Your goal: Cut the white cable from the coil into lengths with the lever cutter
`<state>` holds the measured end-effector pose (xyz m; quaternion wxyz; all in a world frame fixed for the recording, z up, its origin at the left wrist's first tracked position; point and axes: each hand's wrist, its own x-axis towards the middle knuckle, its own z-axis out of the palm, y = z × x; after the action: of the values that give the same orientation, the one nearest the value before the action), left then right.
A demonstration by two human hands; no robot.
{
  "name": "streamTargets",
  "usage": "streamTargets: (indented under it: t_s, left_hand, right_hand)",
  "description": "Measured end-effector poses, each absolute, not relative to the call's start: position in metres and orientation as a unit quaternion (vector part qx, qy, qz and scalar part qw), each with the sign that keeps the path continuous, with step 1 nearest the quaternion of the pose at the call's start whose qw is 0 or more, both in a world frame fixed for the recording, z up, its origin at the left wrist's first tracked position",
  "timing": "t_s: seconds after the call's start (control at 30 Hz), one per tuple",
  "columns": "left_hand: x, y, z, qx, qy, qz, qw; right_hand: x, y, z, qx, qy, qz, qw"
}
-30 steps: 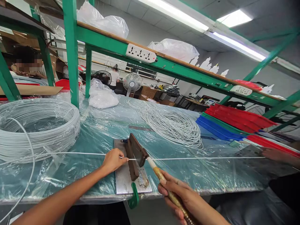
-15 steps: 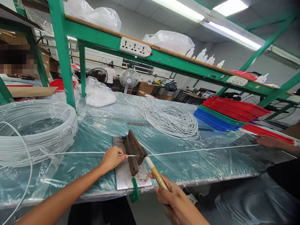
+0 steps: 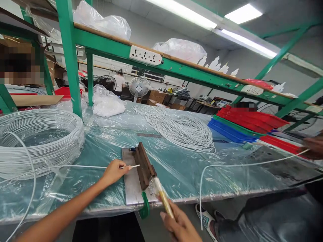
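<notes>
My left hand (image 3: 116, 172) pinches a white cable (image 3: 83, 166) near its cut end, which pokes out just short of the brown metal blade of a bench cutter (image 3: 144, 164). That cable runs back left to a large coil (image 3: 50, 141). My right hand (image 3: 178, 220) is wrapped round the cutter's handle (image 3: 164, 198), white above and gold-coloured below, which is lowered. The cutter stands on a metal base plate (image 3: 130, 188) at the bench's front edge, beside a green clamp (image 3: 144, 206). A separate length of white cable (image 3: 239, 164) hangs over the edge, its far end in a co-worker's hand (image 3: 313, 148).
A loose pile of white cable (image 3: 184, 131) lies at the back of the plastic-covered bench (image 3: 108, 134). Stacked red, green and blue trays (image 3: 239, 122) stand to the right. A green shelf frame (image 3: 106, 42) with a power strip (image 3: 145, 54) crosses above.
The cable that ran taut through the cutter is now severed. Its right-hand length has dropped over the bench edge as the co-worker's hand moved right. My right hand and the handle have moved down.
</notes>
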<state>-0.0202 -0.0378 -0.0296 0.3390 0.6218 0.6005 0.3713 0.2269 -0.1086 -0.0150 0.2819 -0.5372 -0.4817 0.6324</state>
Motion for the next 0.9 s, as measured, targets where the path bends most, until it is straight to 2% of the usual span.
streamTargets:
  t_s: [0.13,0.23,0.37,0.5,0.63,0.73,0.9]
  left_hand:
    - [-0.024,-0.046,-0.016,0.594,0.555,0.431,0.39]
    - [-0.027,-0.051,-0.008,0.587,0.538,0.445,0.41]
    - [-0.026,-0.055,-0.012,0.585,0.531,0.447,0.419]
    - [-0.021,-0.061,-0.024,0.589,0.564,0.444,0.37]
    - [-0.02,-0.068,-0.031,0.604,0.623,0.439,0.233]
    - [-0.027,-0.068,-0.035,0.6,0.645,0.448,0.151]
    - [-0.047,-0.061,-0.05,0.588,0.66,0.459,0.089]
  right_hand:
    - [0.23,-0.086,0.072,-0.509,-0.461,0.68,0.256]
    - [0.219,-0.045,0.134,-0.437,-0.433,0.733,0.29]
    - [0.185,0.038,0.178,-0.357,-0.47,0.736,0.331]
    - [0.146,0.125,0.185,-0.333,-0.526,0.727,0.291]
    - [0.113,0.18,0.169,-0.381,-0.55,0.684,0.29]
    - [0.094,0.197,0.156,-0.406,-0.564,0.657,0.293]
    - [0.105,0.174,0.14,-0.399,-0.621,0.582,0.34]
